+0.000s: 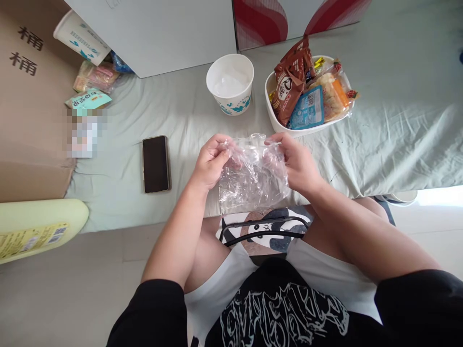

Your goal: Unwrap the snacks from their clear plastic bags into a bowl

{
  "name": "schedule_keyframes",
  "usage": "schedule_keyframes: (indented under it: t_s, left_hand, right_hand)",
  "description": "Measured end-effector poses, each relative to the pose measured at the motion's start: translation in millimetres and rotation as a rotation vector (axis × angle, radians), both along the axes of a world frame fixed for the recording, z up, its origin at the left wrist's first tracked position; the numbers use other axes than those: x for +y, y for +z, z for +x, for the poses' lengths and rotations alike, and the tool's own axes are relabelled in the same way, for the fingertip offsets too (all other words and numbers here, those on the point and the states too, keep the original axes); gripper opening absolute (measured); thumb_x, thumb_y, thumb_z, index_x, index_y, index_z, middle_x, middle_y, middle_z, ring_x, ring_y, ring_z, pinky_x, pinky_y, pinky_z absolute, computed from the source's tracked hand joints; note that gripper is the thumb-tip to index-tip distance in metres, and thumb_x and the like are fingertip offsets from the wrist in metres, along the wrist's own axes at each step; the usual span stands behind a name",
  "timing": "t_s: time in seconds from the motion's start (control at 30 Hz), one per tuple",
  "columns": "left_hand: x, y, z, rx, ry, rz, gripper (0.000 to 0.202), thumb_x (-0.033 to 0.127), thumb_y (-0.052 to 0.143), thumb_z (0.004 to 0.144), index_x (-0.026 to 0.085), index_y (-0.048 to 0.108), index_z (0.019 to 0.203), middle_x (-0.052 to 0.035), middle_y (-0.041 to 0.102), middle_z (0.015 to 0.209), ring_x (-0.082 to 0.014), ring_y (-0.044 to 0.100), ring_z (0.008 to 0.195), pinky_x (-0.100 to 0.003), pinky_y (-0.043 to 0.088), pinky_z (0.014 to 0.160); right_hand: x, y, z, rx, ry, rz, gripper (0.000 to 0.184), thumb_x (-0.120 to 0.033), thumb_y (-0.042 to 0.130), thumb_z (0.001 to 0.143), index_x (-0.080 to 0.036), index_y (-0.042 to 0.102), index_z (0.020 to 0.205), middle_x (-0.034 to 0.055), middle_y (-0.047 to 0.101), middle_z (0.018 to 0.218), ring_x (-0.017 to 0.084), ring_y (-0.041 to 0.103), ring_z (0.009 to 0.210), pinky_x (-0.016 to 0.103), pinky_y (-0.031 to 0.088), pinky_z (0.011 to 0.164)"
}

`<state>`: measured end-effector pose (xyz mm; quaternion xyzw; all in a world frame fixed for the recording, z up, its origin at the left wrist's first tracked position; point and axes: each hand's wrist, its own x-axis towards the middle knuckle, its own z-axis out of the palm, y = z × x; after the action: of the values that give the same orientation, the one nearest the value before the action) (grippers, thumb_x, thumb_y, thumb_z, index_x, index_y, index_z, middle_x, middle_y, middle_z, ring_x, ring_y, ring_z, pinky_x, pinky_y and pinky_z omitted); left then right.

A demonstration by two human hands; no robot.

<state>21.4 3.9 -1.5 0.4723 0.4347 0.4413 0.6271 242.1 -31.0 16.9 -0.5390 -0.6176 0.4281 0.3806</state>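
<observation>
A clear crumpled plastic bag [253, 178] hangs between my two hands above the front edge of the pale green sheet [152, 111]. My left hand [210, 161] pinches its upper left edge with fingers closed. My right hand [298, 161] grips the upper right edge, fingers curled on the plastic. Behind the bag stands a white paper bucket [230, 84] with blue print, which looks empty. To its right a white bowl [270, 115] holds several snack packets [307, 91].
A black phone [156, 164] lies face up left of my hands. A brown cardboard box [29, 106] stands at far left, with a tipped paper bucket [81, 37] and loose snack packets [94, 84] beside it. A yellow-green container [39, 226] lies at lower left. White boxes stand behind.
</observation>
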Motion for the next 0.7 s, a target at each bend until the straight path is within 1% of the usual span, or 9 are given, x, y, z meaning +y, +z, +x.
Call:
schedule_keyframes:
  t_s: [0.1,0.2,0.27,0.33,0.43,0.5,0.57,0.63,0.7]
  left_hand:
    - [1,2.3,-1,-0.039,0.063,-0.017,0.035,0.048,0.091,0.068,0.026,0.066,0.08,0.0049,0.068,0.069,-0.011,0.06,0.053,-0.024,0.05,0.051]
    - [1,7.3,-3,-0.071,0.016,-0.048,0.026,0.031,0.087,0.068,0.021,0.064,0.062,0.0005,0.072,0.079,-0.0108,0.061,0.058,-0.025,0.051,0.053]
    - [2,10.4,-5,-0.076,-0.033,-0.076,0.02,0.019,0.08,0.066,0.018,0.063,0.054,-0.0025,0.074,0.087,-0.0116,0.064,0.063,-0.027,0.053,0.058]
    - [4,12.2,-6,-0.066,-0.052,-0.094,0.011,0.014,0.073,0.062,0.018,0.068,0.053,-0.0044,0.075,0.087,-0.0143,0.066,0.069,-0.029,0.054,0.063]
    - [6,10.5,-6,-0.064,-0.043,-0.075,0.007,0.02,0.07,0.065,0.018,0.076,0.061,-0.0079,0.075,0.083,-0.0192,0.069,0.076,-0.032,0.054,0.066]
    - [9,6.9,-6,-0.065,0.001,-0.039,0.022,0.034,0.072,0.073,0.017,0.075,0.059,-0.0092,0.074,0.079,-0.0196,0.068,0.076,-0.032,0.054,0.066]
    - [10,3.1,-6,-0.038,0.06,-0.006,0.038,0.047,0.073,0.079,0.018,0.071,0.054,-0.0076,0.071,0.072,-0.0178,0.067,0.072,-0.03,0.053,0.065]
    - [11,0.7,-6,-0.006,0.082,0.028,0.044,0.05,0.082,0.075,0.018,0.065,0.051,-0.0048,0.068,0.068,-0.0156,0.067,0.07,-0.028,0.053,0.065]
    - [10,0.5,-6,-0.019,0.049,0.05,0.043,0.048,0.091,0.066,0.018,0.062,0.055,-0.0031,0.071,0.077,-0.0155,0.07,0.077,-0.027,0.055,0.07]
  right_hand:
    - [-2,3.0,-1,0.115,-0.024,0.001,0.029,-0.053,0.066,0.091,-0.028,0.056,0.102,-0.0044,0.048,0.065,0.014,0.045,0.058,0.031,0.038,0.06]
    - [-4,8.1,-1,0.215,-0.065,0.004,0.031,-0.058,0.061,0.092,-0.029,0.056,0.099,-0.0027,0.051,0.068,0.015,0.049,0.058,0.031,0.04,0.058]
    - [-4,11.5,0,0.249,-0.08,-0.003,0.029,-0.056,0.06,0.092,-0.027,0.056,0.09,-0.0007,0.054,0.071,0.015,0.051,0.059,0.031,0.042,0.059]
    - [-3,13.2,2,0.272,-0.077,-0.028,0.025,-0.049,0.059,0.091,-0.025,0.058,0.083,0.0012,0.058,0.074,0.015,0.054,0.062,0.031,0.043,0.06]
    - [-2,10.9,5,0.294,-0.058,-0.057,0.027,-0.045,0.051,0.093,-0.022,0.064,0.085,0.0029,0.062,0.075,0.016,0.057,0.064,0.031,0.044,0.061]
    - [-1,7.8,5,0.265,-0.054,-0.049,0.034,-0.047,0.046,0.095,-0.021,0.065,0.086,0.0038,0.063,0.076,0.016,0.056,0.065,0.032,0.044,0.062]
    - [0,4.1,4,0.182,-0.057,-0.032,0.027,-0.046,0.055,0.092,-0.021,0.062,0.084,0.0026,0.063,0.076,0.014,0.052,0.062,0.031,0.043,0.06]
    - [2,-0.8,1,0.089,-0.068,0.012,0.015,-0.035,0.067,0.084,-0.022,0.059,0.087,0.0002,0.063,0.08,0.011,0.048,0.057,0.03,0.041,0.058]
    - [3,-7.6,-1,0.05,-0.093,0.097,0.024,-0.025,0.069,0.079,-0.024,0.058,0.1,-0.0015,0.065,0.086,0.01,0.045,0.055,0.03,0.041,0.056]
